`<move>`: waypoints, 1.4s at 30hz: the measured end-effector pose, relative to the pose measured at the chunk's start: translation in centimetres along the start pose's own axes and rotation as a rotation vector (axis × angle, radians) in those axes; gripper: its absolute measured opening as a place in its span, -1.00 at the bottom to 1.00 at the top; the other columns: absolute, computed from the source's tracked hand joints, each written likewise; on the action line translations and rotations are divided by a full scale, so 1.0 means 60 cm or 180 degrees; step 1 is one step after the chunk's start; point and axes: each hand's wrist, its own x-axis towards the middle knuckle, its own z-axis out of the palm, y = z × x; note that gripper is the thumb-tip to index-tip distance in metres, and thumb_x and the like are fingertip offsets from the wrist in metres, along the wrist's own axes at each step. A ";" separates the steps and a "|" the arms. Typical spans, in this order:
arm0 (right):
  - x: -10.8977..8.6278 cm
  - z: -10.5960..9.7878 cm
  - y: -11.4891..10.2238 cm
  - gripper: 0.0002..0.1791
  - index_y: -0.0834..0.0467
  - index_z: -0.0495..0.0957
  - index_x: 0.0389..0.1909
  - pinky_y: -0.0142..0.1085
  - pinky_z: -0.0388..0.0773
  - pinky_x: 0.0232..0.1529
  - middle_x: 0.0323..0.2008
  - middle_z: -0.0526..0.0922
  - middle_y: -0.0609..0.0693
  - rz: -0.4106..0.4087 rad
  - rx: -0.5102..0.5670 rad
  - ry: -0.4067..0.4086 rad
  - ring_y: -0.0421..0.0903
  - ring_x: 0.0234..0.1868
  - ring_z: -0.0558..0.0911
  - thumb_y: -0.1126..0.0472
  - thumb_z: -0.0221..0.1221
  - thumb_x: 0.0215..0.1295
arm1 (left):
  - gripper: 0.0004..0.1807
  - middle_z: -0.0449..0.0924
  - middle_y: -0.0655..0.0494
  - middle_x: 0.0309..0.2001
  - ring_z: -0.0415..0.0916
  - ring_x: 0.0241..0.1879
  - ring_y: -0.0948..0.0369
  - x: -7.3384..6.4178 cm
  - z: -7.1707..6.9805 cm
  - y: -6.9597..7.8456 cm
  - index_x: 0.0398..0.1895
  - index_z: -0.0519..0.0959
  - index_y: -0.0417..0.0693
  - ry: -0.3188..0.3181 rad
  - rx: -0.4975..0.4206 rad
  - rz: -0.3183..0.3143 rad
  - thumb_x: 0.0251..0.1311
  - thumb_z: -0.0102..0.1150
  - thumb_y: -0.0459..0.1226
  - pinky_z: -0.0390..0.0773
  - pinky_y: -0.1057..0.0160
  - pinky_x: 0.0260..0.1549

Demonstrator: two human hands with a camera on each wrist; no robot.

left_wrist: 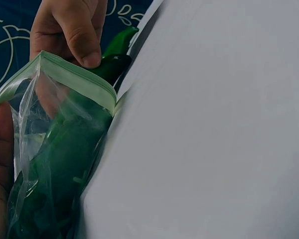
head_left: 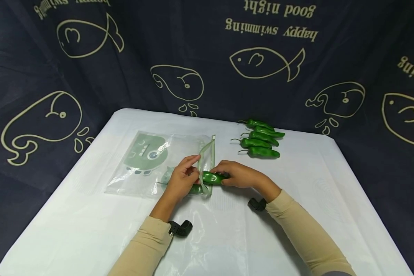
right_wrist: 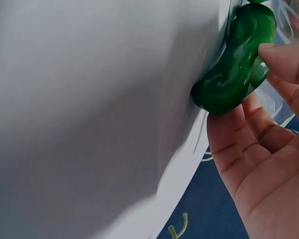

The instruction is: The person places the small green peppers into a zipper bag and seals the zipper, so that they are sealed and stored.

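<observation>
A clear zip bag (head_left: 179, 143) with a green cartoon print lies flat on the white table, its green-edged mouth gaping toward the right. My left hand (head_left: 181, 179) holds the bag near that mouth, and the thumb and fingertips sit right at the rim. From the other side my right hand (head_left: 240, 174) pinches a green pepper (head_left: 212, 178) between thumb and fingers. The pepper's far end is in the bag's mouth, while its near end (right_wrist: 222, 92) sticks out. Inside the bag, more green pepper (left_wrist: 60, 164) shows through the plastic.
Several green peppers (head_left: 263, 152) lie in a stacked row at the table's back edge, right of the bag. Behind the white table (head_left: 296, 230) hangs a dark cloth (head_left: 207, 46) with fish drawings. Black wrist cameras (head_left: 181, 229) jut from both forearms.
</observation>
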 end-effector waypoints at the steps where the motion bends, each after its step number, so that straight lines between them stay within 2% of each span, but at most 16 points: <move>1: 0.001 0.000 0.000 -0.47 0.13 0.53 0.28 -0.21 0.52 -0.08 -0.02 0.56 0.01 -0.0012 0.0002 -0.0005 -0.02 -0.09 0.51 0.38 0.26 0.26 | -0.41 0.29 -0.15 0.34 0.44 -0.15 0.06 0.000 0.000 0.000 0.38 0.32 -0.40 0.0004 -0.0001 0.0004 0.23 -0.07 -0.64 0.68 0.35 -0.39; 5: 0.005 0.003 0.002 -0.50 0.13 0.53 0.27 -0.22 0.52 -0.09 -0.04 0.57 -0.01 -0.0051 -0.0036 -0.0006 -0.06 -0.11 0.50 0.35 0.27 0.29 | -0.41 0.30 -0.14 0.33 0.45 -0.16 0.09 0.000 -0.001 -0.001 0.38 0.33 -0.39 0.0025 0.0003 0.0013 0.23 -0.07 -0.65 0.68 0.36 -0.40; 11: 0.015 0.011 0.003 -0.68 0.10 0.54 0.06 -0.21 0.57 -0.08 -0.07 0.58 -0.08 0.0080 0.0065 0.0068 -0.14 -0.11 0.55 0.32 0.27 0.31 | -0.41 0.30 -0.13 0.34 0.46 -0.16 0.07 0.000 0.000 -0.001 0.39 0.32 -0.38 0.0027 0.0033 -0.0005 0.23 -0.07 -0.64 0.68 0.36 -0.40; 15: 0.019 0.014 0.003 -0.71 0.10 0.53 0.01 -0.21 0.59 -0.07 -0.08 0.59 -0.09 0.0119 0.0117 0.0097 -0.15 -0.10 0.57 0.32 0.28 0.31 | -0.41 0.29 -0.14 0.34 0.45 -0.16 0.07 0.000 0.000 0.000 0.39 0.31 -0.38 0.0011 0.0025 -0.0009 0.24 -0.07 -0.64 0.68 0.36 -0.39; 24: 0.018 0.011 0.001 -0.63 0.15 0.56 0.09 -0.17 0.59 -0.05 -0.03 0.60 0.00 0.0050 0.0062 0.0093 -0.08 -0.10 0.56 0.36 0.30 0.27 | -0.41 0.29 -0.12 0.34 0.46 -0.18 0.12 0.001 0.001 0.000 0.39 0.32 -0.37 0.0008 0.0055 -0.0037 0.25 -0.06 -0.63 0.68 0.36 -0.39; 32: 0.015 0.011 0.001 -0.55 0.15 0.57 0.17 -0.14 0.57 -0.06 -0.04 0.59 -0.03 0.0044 0.0154 0.0055 -0.05 -0.12 0.53 0.39 0.29 0.25 | -0.41 0.30 -0.12 0.34 0.46 -0.20 0.15 0.001 0.002 0.001 0.39 0.32 -0.36 0.0020 0.0069 -0.0020 0.25 -0.06 -0.62 0.67 0.36 -0.39; 37: 0.013 0.013 0.002 -0.51 0.17 0.54 0.23 -0.18 0.56 -0.07 -0.06 0.59 -0.02 -0.0015 0.0173 0.0037 -0.04 -0.12 0.54 0.41 0.26 0.26 | -0.41 0.31 -0.15 0.34 0.47 -0.22 0.12 0.001 0.002 0.000 0.39 0.32 -0.37 0.0022 0.0076 0.0000 0.23 -0.06 -0.63 0.67 0.36 -0.40; 42: 0.014 0.014 0.002 -0.47 0.18 0.51 0.29 -0.19 0.55 -0.02 0.01 0.60 0.01 -0.0106 0.0126 -0.0005 -0.04 -0.07 0.55 0.45 0.21 0.28 | -0.41 0.30 -0.16 0.34 0.47 -0.21 0.12 0.001 0.002 0.001 0.38 0.33 -0.38 0.0016 0.0080 0.0000 0.23 -0.06 -0.63 0.68 0.36 -0.40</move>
